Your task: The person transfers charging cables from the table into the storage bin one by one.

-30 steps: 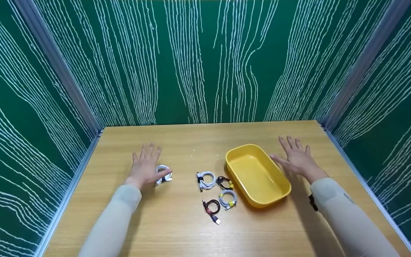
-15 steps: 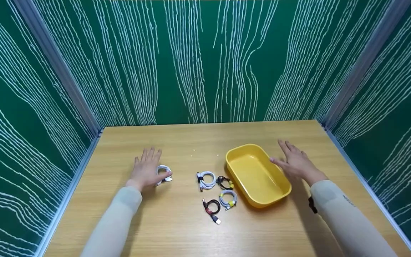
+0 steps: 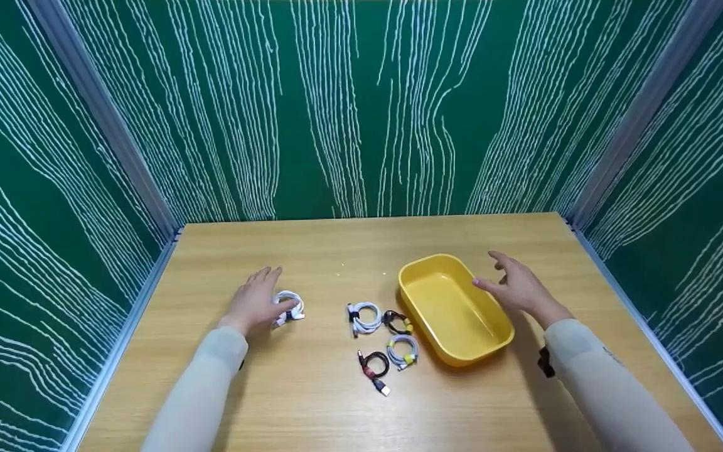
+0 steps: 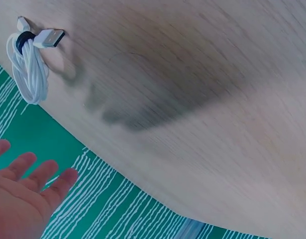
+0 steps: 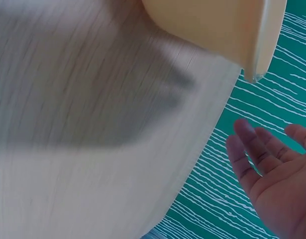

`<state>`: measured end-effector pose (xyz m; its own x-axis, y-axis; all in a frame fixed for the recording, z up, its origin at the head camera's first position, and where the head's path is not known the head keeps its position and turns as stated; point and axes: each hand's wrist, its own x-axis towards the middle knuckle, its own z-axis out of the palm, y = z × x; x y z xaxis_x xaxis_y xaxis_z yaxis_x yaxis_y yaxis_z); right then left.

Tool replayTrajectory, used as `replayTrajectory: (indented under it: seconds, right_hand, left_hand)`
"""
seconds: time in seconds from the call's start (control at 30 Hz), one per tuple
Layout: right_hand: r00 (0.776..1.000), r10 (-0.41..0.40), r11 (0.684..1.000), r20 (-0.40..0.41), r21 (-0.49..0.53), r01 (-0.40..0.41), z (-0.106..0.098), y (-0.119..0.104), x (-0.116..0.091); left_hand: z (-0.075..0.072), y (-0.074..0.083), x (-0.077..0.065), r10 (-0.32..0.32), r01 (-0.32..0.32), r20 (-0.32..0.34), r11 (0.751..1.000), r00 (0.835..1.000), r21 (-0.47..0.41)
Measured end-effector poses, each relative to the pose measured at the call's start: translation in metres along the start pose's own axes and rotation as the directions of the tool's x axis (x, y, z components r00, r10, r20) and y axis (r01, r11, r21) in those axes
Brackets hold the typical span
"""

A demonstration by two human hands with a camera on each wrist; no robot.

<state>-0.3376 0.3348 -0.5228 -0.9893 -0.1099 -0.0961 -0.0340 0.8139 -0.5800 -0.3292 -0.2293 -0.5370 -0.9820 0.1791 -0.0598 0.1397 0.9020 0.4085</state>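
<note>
My left hand (image 3: 255, 302) hovers beside a coiled white USB cable (image 4: 31, 74) with a black tie, its fingers loosely bent. In the head view the thumb overlaps part of that coil, while the left wrist view has hand and cable apart. On the right, my other hand (image 3: 521, 290) is held near the right rim of a yellow tub (image 3: 455, 307), thumb spread from the fingers. The right wrist view has a gap between that hand (image 5: 282, 174) and the tub's wall (image 5: 207, 25). Neither hand holds anything.
Left of the tub lie a white cable (image 3: 354, 312) with a black tie, a black cable (image 3: 408, 326) and a grey cable (image 3: 409, 358) with yellow ties, and a black cable (image 3: 369, 372) with a red tie. Green walls (image 3: 311, 125) enclose the wooden table (image 3: 311, 408).
Both hands have lowered slightly and their spread fingers have bent and drawn closer together. The cables and the tub have stayed put.
</note>
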Motion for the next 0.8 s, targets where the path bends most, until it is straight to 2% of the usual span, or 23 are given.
replayTrajectory:
  seconds: [0.27,0.8]
  right_hand:
    - [1.0,-0.008,0.999,-0.027,0.053,0.01,0.008,0.003,0.0]
    - [1.0,0.011,0.993,0.015,0.12,-0.013,0.026,0.015,0.001]
  left_hand:
    - [0.0,-0.002,0.0,-0.01,0.009,-0.008,0.996,1.0,-0.084]
    - [0.012,-0.003,-0.002,-0.084,0.082,-0.003,0.981,0.996,-0.173]
